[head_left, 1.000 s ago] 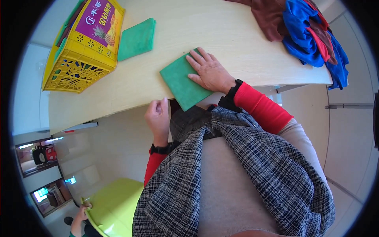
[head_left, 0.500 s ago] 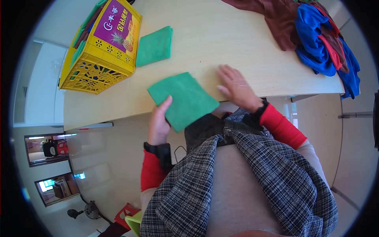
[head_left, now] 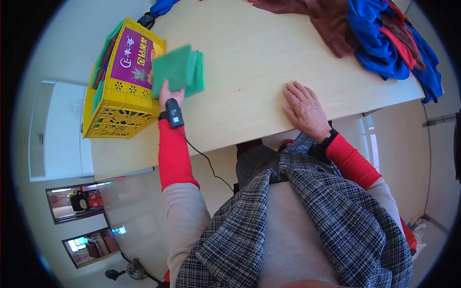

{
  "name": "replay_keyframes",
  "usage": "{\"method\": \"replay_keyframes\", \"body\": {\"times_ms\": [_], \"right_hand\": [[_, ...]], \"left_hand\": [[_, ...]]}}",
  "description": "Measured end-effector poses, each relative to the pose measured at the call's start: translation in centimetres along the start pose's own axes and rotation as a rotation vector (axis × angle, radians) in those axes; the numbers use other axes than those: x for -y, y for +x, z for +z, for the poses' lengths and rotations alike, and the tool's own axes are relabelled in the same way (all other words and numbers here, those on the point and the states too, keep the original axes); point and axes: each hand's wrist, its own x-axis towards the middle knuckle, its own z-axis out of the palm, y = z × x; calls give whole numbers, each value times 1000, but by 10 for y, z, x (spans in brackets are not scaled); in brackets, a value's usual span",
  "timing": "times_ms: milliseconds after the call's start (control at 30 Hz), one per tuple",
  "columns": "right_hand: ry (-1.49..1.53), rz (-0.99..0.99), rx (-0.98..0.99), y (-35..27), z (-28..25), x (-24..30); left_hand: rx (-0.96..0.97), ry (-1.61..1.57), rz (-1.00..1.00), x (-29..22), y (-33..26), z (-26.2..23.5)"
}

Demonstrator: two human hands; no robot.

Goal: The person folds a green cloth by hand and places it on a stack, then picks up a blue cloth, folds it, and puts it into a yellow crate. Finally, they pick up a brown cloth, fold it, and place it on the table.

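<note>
Head view: a folded green fabric square [head_left: 171,67] is grasped by the left hand [head_left: 172,95] near a yellow plastic crate [head_left: 104,106]; its folds are best kept flat. Nothing is held by the right hand [head_left: 307,111].

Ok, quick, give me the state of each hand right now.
Left hand: closed on a flat, squarish, folded green cloth.
Right hand: open, palm down on the pale, wood-look tabletop, holding nothing.
</note>
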Motion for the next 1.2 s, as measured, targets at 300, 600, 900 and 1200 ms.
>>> {"method": "replay_keyframes", "body": {"times_ms": [300, 600, 900, 1200], "right_hand": [[77, -75, -43, 14, -4, 16], [95, -33, -54, 8, 6, -6], [57, 317, -769, 25, -119, -146], [-374, 130, -520, 90, -166, -248]], "left_hand": [[40, -35, -279, -13, 80, -121], [210, -105, -422, 2, 9, -101], [1099, 426, 296, -5, -256, 97], [1969, -5, 128, -70, -360, 169]]}}
